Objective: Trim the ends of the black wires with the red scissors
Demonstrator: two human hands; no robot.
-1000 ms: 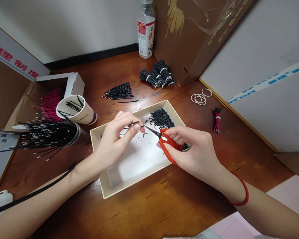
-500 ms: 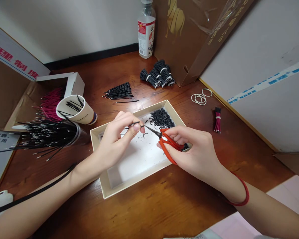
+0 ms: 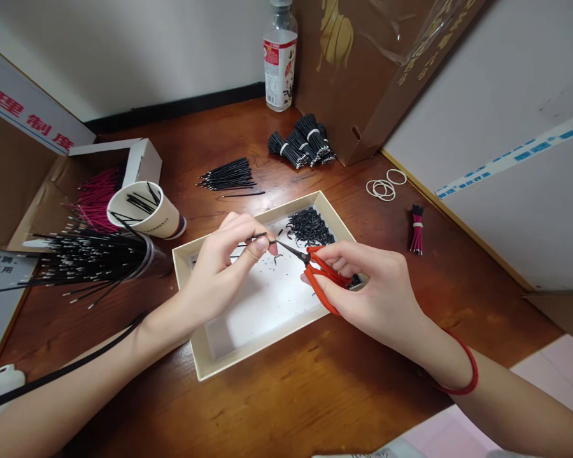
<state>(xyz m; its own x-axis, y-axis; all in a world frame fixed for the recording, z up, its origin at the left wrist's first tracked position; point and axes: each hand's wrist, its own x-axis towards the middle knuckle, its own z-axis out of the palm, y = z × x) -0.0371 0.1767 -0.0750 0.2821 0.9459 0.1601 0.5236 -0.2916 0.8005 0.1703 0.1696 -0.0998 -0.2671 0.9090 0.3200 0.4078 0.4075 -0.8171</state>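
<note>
Thumb and forefinger of my left hand (image 3: pixel 224 264) pinch a thin black wire (image 3: pixel 256 237) above a shallow cream box lid (image 3: pixel 229 370). In my right hand (image 3: pixel 375 289) is a pair of red-handled scissors (image 3: pixel 323 280), held by the handles. Their narrow dark tips point at the wire's end, right by my left fingertips; whether the blades touch it I cannot tell. In the lid lies a heap of short black cut pieces (image 3: pixel 310 227), with small scraps scattered on the white bottom.
Black wires (image 3: pixel 100 254) fill a clear container at left, beside a paper cup (image 3: pixel 167 219) and pink wires (image 3: pixel 95 197). Behind the lid lie loose black wires (image 3: pixel 226 175), banded bundles (image 3: pixel 305 143) and a bottle (image 3: pixel 280 70). Rubber bands (image 3: pixel 382 189) and a pink-black bundle (image 3: pixel 416 232) lie right.
</note>
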